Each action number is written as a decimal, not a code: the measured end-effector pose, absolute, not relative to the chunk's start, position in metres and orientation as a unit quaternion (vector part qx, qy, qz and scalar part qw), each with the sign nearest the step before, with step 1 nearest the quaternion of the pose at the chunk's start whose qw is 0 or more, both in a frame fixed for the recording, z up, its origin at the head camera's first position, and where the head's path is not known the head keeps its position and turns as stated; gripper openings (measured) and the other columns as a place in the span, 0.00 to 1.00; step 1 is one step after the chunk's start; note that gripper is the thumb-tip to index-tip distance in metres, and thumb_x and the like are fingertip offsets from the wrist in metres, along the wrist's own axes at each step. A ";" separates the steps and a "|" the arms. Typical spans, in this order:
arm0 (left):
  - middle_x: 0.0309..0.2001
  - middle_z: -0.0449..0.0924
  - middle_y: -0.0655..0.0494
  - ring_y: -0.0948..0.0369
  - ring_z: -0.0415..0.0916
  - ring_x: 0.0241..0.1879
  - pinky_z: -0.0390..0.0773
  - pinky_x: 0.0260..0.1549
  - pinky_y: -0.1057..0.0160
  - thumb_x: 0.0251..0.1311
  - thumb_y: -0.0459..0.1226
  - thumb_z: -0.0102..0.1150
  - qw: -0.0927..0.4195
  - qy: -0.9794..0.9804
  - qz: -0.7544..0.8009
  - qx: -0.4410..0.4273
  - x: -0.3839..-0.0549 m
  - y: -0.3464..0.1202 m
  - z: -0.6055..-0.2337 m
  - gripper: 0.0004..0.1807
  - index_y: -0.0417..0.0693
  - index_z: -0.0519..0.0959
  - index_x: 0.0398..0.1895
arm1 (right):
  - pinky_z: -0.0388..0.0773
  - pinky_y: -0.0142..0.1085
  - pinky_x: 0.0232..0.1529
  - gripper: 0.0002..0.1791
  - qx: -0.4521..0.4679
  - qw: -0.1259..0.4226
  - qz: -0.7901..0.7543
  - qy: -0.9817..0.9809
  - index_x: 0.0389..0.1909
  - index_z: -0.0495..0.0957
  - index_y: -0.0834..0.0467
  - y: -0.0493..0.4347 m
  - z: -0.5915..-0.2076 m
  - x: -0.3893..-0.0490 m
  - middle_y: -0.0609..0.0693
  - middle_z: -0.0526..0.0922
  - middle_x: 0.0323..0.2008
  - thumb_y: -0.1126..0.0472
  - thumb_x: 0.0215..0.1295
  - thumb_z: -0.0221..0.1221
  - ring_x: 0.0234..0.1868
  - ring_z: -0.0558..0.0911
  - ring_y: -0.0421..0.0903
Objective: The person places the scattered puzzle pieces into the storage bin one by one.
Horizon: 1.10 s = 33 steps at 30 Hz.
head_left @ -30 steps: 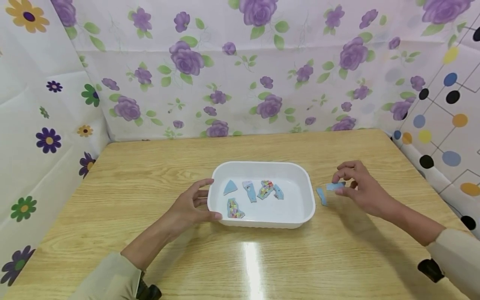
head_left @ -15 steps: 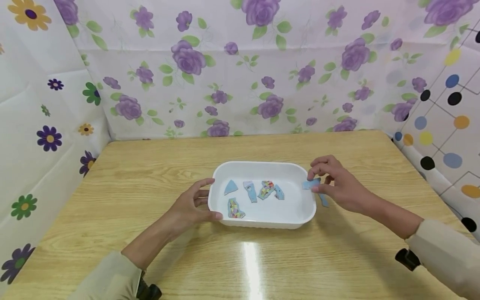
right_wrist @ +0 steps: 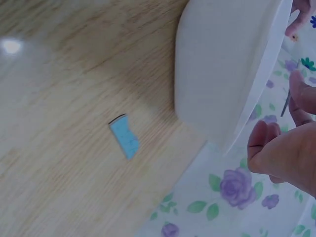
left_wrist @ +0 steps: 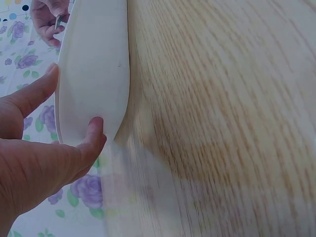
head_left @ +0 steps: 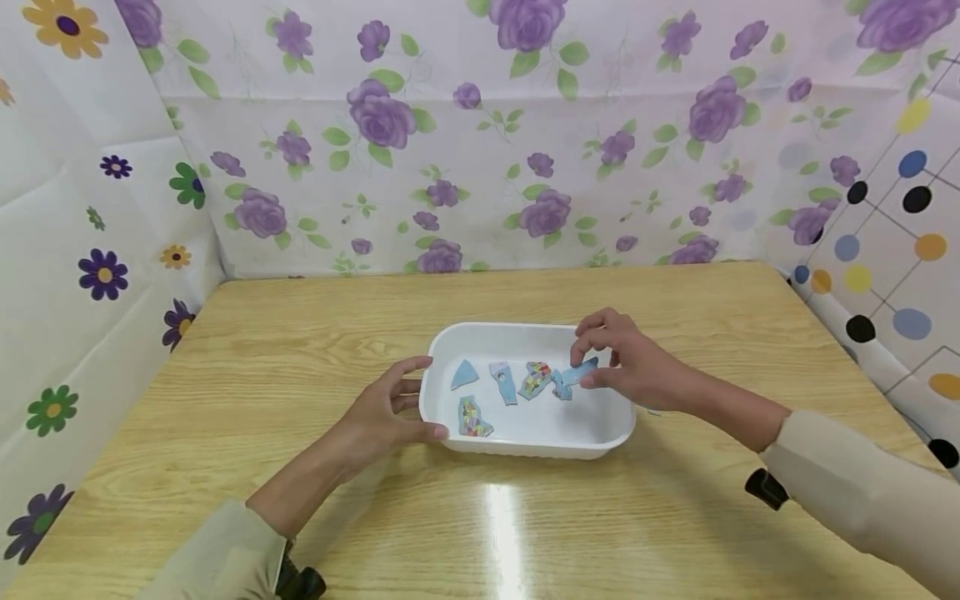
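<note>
A white plastic tray (head_left: 540,425) sits on the table with several flat puzzle pieces lying inside. My left hand (head_left: 378,408) grips its left end, thumb on the near rim and fingers along the side. Over the tray's right part, my right hand (head_left: 633,358) pinches a light-blue puzzle piece (head_left: 580,372) between thumb and fingers. Just left of it lie a small blue piece (head_left: 561,387) and a multicoloured piece (head_left: 536,380). A blue strip piece (head_left: 505,383), a blue triangular piece (head_left: 464,374) and another multicoloured piece (head_left: 473,417) lie farther left.
One more blue puzzle piece (right_wrist: 125,138) lies on the wooden table (head_left: 315,333) outside the tray's right end, mostly hidden in the head view. Flower-printed cloth (head_left: 300,183) hangs behind the table, with patterned cloth on both sides.
My right hand has carried the light-blue piece leftward from the table, across the rim, to above the tray's inside. The left hand keeps its grip on the tray.
</note>
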<state>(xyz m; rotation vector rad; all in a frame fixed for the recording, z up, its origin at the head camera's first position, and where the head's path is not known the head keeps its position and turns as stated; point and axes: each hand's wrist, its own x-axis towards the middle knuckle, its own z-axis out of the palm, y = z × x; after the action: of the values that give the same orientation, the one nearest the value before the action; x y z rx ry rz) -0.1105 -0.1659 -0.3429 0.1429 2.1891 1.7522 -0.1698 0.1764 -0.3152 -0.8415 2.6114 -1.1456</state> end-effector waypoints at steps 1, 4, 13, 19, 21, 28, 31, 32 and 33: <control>0.64 0.66 0.39 0.44 0.67 0.63 0.78 0.52 0.55 0.44 0.32 0.76 0.165 0.769 0.615 0.052 -0.110 -0.166 -0.343 0.52 0.51 0.56 0.73 | 0.67 0.46 0.44 0.09 -0.284 0.092 -0.378 0.876 0.33 0.78 0.52 0.173 -0.315 -0.170 0.59 0.65 0.58 0.70 0.58 0.65 0.60 0.60 0.56; 0.64 0.65 0.38 0.43 0.66 0.63 0.77 0.53 0.54 0.45 0.32 0.76 0.165 0.770 0.614 0.055 -0.110 -0.166 -0.342 0.52 0.50 0.55 0.73 | 0.66 0.46 0.45 0.10 -0.296 0.106 -0.361 0.878 0.32 0.79 0.51 0.162 -0.314 -0.172 0.57 0.65 0.57 0.69 0.57 0.66 0.59 0.59 0.56; 0.64 0.65 0.38 0.43 0.66 0.63 0.78 0.52 0.55 0.45 0.32 0.76 0.171 0.765 0.619 0.053 -0.110 -0.166 -0.343 0.52 0.50 0.55 0.73 | 0.65 0.49 0.54 0.10 -0.349 0.099 -0.319 0.875 0.31 0.78 0.52 0.132 -0.321 -0.165 0.53 0.67 0.52 0.69 0.56 0.67 0.57 0.62 0.55; 0.63 0.66 0.40 0.45 0.67 0.63 0.78 0.52 0.55 0.43 0.32 0.76 0.167 0.769 0.615 0.046 -0.110 -0.166 -0.342 0.53 0.52 0.56 0.73 | 0.67 0.45 0.53 0.11 -0.359 0.097 -0.307 0.876 0.32 0.77 0.53 0.121 -0.323 -0.160 0.52 0.66 0.52 0.69 0.55 0.68 0.54 0.62 0.53; 0.63 0.66 0.40 0.45 0.67 0.63 0.78 0.52 0.55 0.43 0.32 0.76 0.166 0.770 0.615 0.047 -0.110 -0.166 -0.342 0.52 0.51 0.56 0.72 | 0.67 0.45 0.53 0.11 -0.360 0.095 -0.308 0.875 0.33 0.77 0.54 0.120 -0.322 -0.160 0.52 0.66 0.52 0.69 0.54 0.68 0.54 0.62 0.53; 0.64 0.66 0.38 0.43 0.66 0.63 0.78 0.52 0.55 0.44 0.31 0.76 0.166 0.771 0.613 0.048 -0.110 -0.165 -0.342 0.52 0.50 0.55 0.73 | 0.67 0.45 0.54 0.10 -0.340 0.082 -0.304 0.886 0.33 0.78 0.51 0.122 -0.323 -0.161 0.51 0.67 0.50 0.66 0.55 0.69 0.55 0.63 0.52; 0.63 0.66 0.40 0.44 0.66 0.63 0.78 0.52 0.55 0.44 0.32 0.76 0.164 0.775 0.608 0.045 -0.110 -0.165 -0.341 0.52 0.51 0.56 0.73 | 0.66 0.46 0.53 0.10 -0.339 0.075 -0.305 0.887 0.32 0.78 0.50 0.124 -0.322 -0.162 0.51 0.67 0.49 0.65 0.55 0.69 0.55 0.64 0.52; 0.63 0.66 0.40 0.45 0.66 0.63 0.78 0.52 0.55 0.43 0.32 0.76 0.163 0.776 0.608 0.044 -0.110 -0.165 -0.341 0.53 0.52 0.56 0.73 | 0.66 0.46 0.53 0.10 -0.340 0.074 -0.306 0.886 0.33 0.78 0.51 0.125 -0.322 -0.162 0.51 0.67 0.49 0.66 0.55 0.69 0.54 0.64 0.52; 0.63 0.67 0.40 0.45 0.67 0.63 0.78 0.52 0.55 0.43 0.32 0.76 0.163 0.776 0.608 0.045 -0.110 -0.165 -0.342 0.53 0.52 0.56 0.73 | 0.66 0.45 0.52 0.10 -0.341 0.074 -0.307 0.886 0.33 0.78 0.51 0.126 -0.321 -0.162 0.51 0.67 0.48 0.66 0.55 0.69 0.54 0.64 0.52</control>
<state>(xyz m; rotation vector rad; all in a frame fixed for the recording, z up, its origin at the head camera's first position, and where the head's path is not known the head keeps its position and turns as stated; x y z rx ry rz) -0.1097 -0.1649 -0.3415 0.1272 2.2136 1.7332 -0.1618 0.1258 -0.3211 -1.0226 2.6582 -0.9217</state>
